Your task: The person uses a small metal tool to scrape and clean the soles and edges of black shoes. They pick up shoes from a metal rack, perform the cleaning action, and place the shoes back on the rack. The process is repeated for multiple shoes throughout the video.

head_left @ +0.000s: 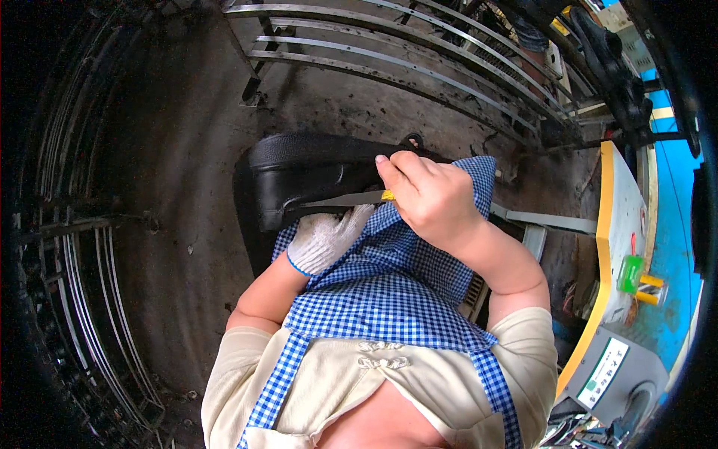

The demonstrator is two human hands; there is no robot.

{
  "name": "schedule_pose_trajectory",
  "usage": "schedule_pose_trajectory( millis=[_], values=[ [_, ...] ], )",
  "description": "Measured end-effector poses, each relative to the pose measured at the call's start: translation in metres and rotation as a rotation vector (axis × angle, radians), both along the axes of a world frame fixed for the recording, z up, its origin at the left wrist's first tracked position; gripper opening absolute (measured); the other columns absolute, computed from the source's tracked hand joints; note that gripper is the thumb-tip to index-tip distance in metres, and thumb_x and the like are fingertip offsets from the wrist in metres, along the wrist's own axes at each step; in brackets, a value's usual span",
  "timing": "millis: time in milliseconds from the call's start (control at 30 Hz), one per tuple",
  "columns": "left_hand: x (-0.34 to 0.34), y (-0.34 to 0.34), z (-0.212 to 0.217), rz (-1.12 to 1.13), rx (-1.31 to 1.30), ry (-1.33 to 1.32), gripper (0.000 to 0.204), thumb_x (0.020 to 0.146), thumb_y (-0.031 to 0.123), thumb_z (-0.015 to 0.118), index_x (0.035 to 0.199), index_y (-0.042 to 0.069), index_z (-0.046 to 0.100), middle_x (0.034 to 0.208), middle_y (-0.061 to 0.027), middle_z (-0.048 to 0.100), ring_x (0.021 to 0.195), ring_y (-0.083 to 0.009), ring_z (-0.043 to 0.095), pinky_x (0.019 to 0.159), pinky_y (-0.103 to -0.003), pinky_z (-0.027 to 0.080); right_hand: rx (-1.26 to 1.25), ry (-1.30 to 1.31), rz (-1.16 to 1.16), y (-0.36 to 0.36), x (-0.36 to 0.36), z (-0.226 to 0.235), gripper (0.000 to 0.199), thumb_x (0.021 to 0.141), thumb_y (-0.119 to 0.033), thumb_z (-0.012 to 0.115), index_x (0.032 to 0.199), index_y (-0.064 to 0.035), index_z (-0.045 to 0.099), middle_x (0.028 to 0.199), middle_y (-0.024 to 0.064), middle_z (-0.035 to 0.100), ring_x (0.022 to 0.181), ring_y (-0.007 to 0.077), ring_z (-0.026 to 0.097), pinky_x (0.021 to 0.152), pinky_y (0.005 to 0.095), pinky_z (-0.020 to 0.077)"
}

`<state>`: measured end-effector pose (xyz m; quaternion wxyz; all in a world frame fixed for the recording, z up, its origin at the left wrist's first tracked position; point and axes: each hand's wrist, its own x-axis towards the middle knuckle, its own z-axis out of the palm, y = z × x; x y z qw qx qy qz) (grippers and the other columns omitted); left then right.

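A large black moulded piece (292, 176), with a grained upper edge and a smooth side, lies across my lap over the blue checked apron. My left hand (323, 241), in a white knitted glove, grips its near edge; some of the fingers are hidden. My bare right hand (434, 196) is closed round the yellow handle of a knife (340, 200). The long narrow blade points left, just above the gloved fingers, and its tip is against the black piece. Whether the edge is cutting into it cannot be seen.
A metal rail rack (389, 63) stretches across the floor ahead, and another rack (90, 277) stands at the left. To my right is a white panel with a yellow edge (603, 247), carrying a green and yellow object (632, 274). A grey box (621, 370) sits below it.
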<state>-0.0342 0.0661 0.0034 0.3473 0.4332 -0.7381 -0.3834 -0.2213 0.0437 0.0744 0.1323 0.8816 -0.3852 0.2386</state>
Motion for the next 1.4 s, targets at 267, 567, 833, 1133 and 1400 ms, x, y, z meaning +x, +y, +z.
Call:
schedule_pose_trajectory(
  millis=[267, 567, 833, 1133, 1400],
  values=[
    [0.000, 0.002, -0.010, -0.082, -0.044, -0.254, 0.016, 0.089, 0.016, 0.062, 0.097, 0.003, 0.067, 0.089, -0.0121, 0.069, 0.079, -0.0234, 0.067, 0.067, -0.034, 0.052, -0.064, 0.097, 0.047, -0.010, -0.006, -0.006, 0.011, 0.075, -0.011, 0.064, 0.082, -0.0032, 0.063, 0.076, 0.0034, 0.053, 0.058, 0.0117, 0.056, 0.045, 0.0235, 0.0448],
    [-0.006, -0.008, 0.044, 0.024, 0.610, 0.368, 0.025, 0.090, 0.012, 0.060, 0.111, -0.001, 0.066, 0.106, -0.0076, 0.068, 0.093, -0.0137, 0.062, 0.080, -0.029, 0.050, 0.529, -0.574, -0.339, -0.029, -0.071, -0.017, 0.017, 0.077, -0.008, 0.068, 0.091, -0.0017, 0.062, 0.081, 0.0071, 0.062, 0.070, 0.0184, 0.064, 0.061, 0.0261, 0.0506],
    [-0.001, -0.022, 0.014, 0.081, 0.617, 0.607, 0.038, 0.085, 0.015, 0.061, 0.121, 0.006, 0.058, 0.119, -0.0138, 0.062, 0.102, -0.0284, 0.063, 0.089, -0.039, 0.050, 0.943, -1.373, -0.292, 0.025, -0.119, -0.075, 0.029, 0.096, -0.029, 0.056, 0.105, -0.0034, 0.066, 0.083, 0.0019, 0.063, 0.072, 0.0088, 0.057, 0.061, 0.0234, 0.0449],
    [-0.045, -0.037, -0.023, -0.374, 1.078, 1.377, 0.037, 0.102, 0.026, 0.032, 0.122, 0.002, 0.052, 0.120, -0.0139, 0.060, 0.108, -0.0232, 0.058, 0.098, -0.036, 0.045, 1.193, -1.373, 0.275, 0.016, -0.067, -0.161, 0.072, 0.083, -0.019, 0.071, 0.145, -0.0098, 0.033, 0.144, 0.0070, 0.041, 0.111, 0.0145, 0.051, 0.090, 0.0314, 0.0429],
    [-0.089, -0.046, 0.024, -0.224, 1.396, 1.338, 0.052, 0.098, 0.047, 0.038, 0.129, 0.006, 0.048, 0.125, -0.0135, 0.058, 0.107, -0.0266, 0.059, 0.093, -0.039, 0.049, 1.440, -1.170, -0.116, 0.035, -0.089, -0.095, 0.098, 0.062, -0.005, 0.085, 0.145, -0.0031, 0.031, 0.145, 0.0071, 0.040, 0.132, 0.0204, 0.039, 0.110, 0.0405, 0.0310]
  ],
)
